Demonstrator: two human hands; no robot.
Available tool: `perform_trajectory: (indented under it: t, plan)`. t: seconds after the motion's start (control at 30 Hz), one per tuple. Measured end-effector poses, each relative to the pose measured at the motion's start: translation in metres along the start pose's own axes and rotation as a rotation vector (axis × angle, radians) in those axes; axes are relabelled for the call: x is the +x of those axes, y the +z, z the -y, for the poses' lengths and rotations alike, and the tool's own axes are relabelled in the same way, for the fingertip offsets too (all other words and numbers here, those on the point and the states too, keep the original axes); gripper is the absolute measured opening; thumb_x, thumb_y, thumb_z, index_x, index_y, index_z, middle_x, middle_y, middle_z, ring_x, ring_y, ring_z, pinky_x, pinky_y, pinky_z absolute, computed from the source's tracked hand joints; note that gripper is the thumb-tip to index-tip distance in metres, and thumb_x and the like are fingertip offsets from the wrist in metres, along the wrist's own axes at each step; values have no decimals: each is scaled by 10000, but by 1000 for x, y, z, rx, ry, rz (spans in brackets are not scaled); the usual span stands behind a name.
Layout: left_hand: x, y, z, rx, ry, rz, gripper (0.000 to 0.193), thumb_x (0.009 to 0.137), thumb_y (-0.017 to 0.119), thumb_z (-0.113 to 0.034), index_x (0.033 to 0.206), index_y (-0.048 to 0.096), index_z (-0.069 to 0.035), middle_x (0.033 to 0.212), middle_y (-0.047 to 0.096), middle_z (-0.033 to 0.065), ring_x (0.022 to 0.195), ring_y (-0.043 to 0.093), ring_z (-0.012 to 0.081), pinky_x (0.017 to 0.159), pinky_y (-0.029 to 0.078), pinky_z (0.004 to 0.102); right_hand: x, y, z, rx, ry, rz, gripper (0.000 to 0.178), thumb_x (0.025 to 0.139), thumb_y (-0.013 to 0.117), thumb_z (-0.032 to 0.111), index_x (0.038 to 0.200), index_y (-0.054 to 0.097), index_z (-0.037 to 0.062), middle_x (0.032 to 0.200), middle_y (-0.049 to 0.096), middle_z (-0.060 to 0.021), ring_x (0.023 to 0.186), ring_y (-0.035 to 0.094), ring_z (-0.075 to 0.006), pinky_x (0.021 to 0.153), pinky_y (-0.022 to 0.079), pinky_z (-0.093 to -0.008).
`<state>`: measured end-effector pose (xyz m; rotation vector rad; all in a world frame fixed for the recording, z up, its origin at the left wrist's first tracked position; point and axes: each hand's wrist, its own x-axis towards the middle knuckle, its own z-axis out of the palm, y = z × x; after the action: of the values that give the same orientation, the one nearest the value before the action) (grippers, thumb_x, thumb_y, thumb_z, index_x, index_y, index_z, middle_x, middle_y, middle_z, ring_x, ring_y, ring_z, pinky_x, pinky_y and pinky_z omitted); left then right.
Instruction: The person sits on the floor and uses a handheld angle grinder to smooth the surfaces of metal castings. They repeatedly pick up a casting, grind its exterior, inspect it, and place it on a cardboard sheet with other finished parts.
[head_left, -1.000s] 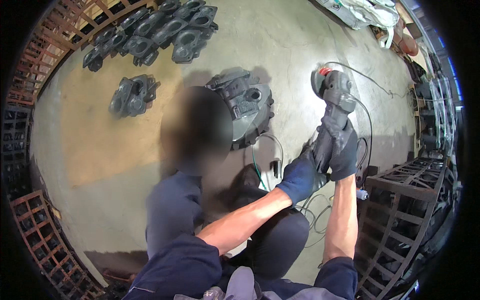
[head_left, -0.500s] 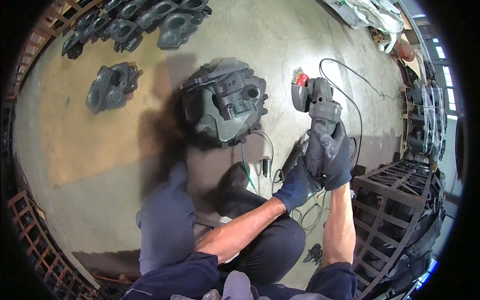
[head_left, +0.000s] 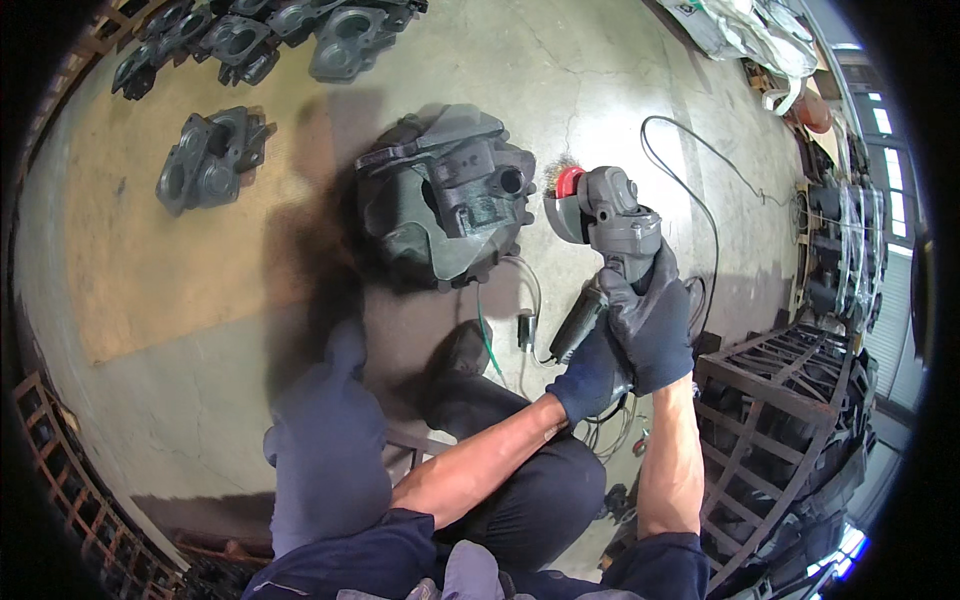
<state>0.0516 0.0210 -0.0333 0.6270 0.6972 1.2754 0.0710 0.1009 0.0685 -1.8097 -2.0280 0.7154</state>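
Note:
Both my hands wear dark gloves and grip an angle grinder (head_left: pixel 625 232). My right hand (head_left: pixel 655 325) is wrapped round its body just behind the grey gear head. Lower down, my left hand (head_left: pixel 592 378) closes on the rear end, its fingers partly hidden. A red-hubbed wire brush (head_left: pixel 568 178) sits on the grinder's head beside a curved guard (head_left: pixel 566 220). To the left of the brush, apart from it, a large dark metal casting (head_left: pixel 440 205) rests on the floor. A dark elongated object (head_left: pixel 578 325) shows beside my left hand; its kind is unclear.
Several smaller castings (head_left: pixel 240 40) stand at the far left, with a single casting (head_left: pixel 212 160) nearer. A black cable (head_left: pixel 712 235) loops across the floor on the right. A metal rack (head_left: pixel 770 400) stands right of my right arm. A green cord (head_left: pixel 487 335) lies near my shoe.
The grinder has swung left, bringing its brush closer to the large casting. My right hand has turned with it, and both hands keep their hold.

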Motion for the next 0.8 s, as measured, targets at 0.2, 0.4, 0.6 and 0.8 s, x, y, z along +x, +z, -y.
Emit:
perform_trajectory:
  t: [0.2,0.4,0.6,0.8]
  plan:
    - [1,2,-9,-412,-111,24,419,982,536,-29,1361,361,-64,1320,480,72,1227,467,154,1063,417,321,4,-1,-1,-81,-6,35,644,864,744,253,1343,442,-54,1034,692,-252,960,705,-361,797,556,-410]
    - [-2,3,-1,-623,-171,29,413,1025,493,-97,1412,358,-40,1370,473,82,1271,460,163,1090,403,325,3,-1,5,-12,-49,25,629,874,735,277,1333,456,-50,1008,693,-229,917,696,-300,799,545,-395]
    - [-7,0,-4,-404,-150,38,452,1013,523,-107,1424,358,-20,1380,480,92,1259,476,160,1086,412,323,4,3,12,-193,150,41,649,824,778,323,1272,501,-56,1001,702,-222,948,699,-317,805,546,-391]
    - [-2,-13,-17,-476,-190,113,575,930,644,-45,1419,343,-31,1351,509,85,1220,510,174,1047,446,367,24,-5,25,-33,198,242,582,798,794,313,1179,564,-64,982,704,-227,921,696,-312,804,532,-382]
